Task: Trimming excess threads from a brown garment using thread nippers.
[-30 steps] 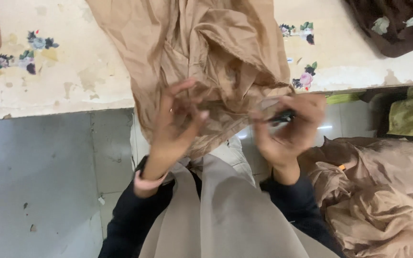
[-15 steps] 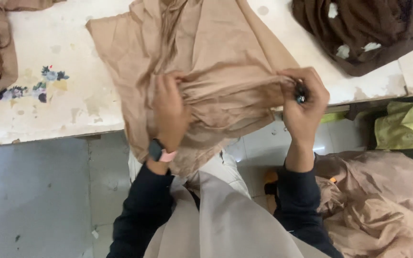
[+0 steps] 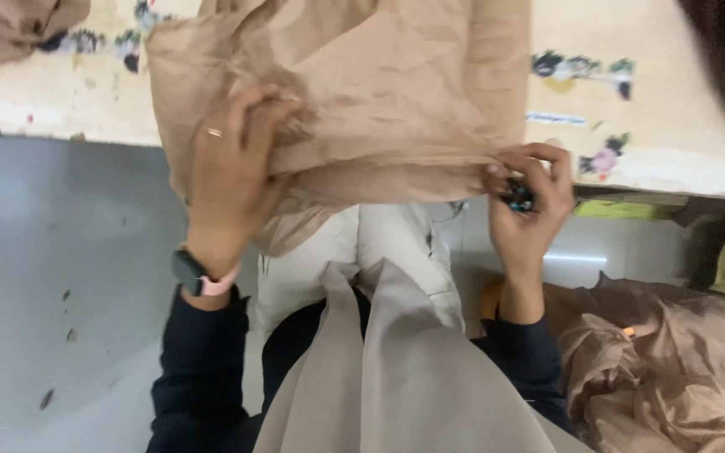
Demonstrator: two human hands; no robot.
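- The left hand (image 3: 232,180) is now gripping the tan cloth (image 3: 362,92) mid-frame, its grip closed on a bunched fold; the cloth is hanging off the worktop (image 3: 656,126) edge
- The right hand (image 3: 526,201) is pinching the hem with a small dark tool (image 3: 516,197); the stretch between the hands is widening

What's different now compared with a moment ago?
The hands have spread apart, stretching the tan cloth's edge taut: the left hand grips a bunched fold, the right hand pinches the edge. The right hand still holds a small dark object; the cloth stays draped over the table.
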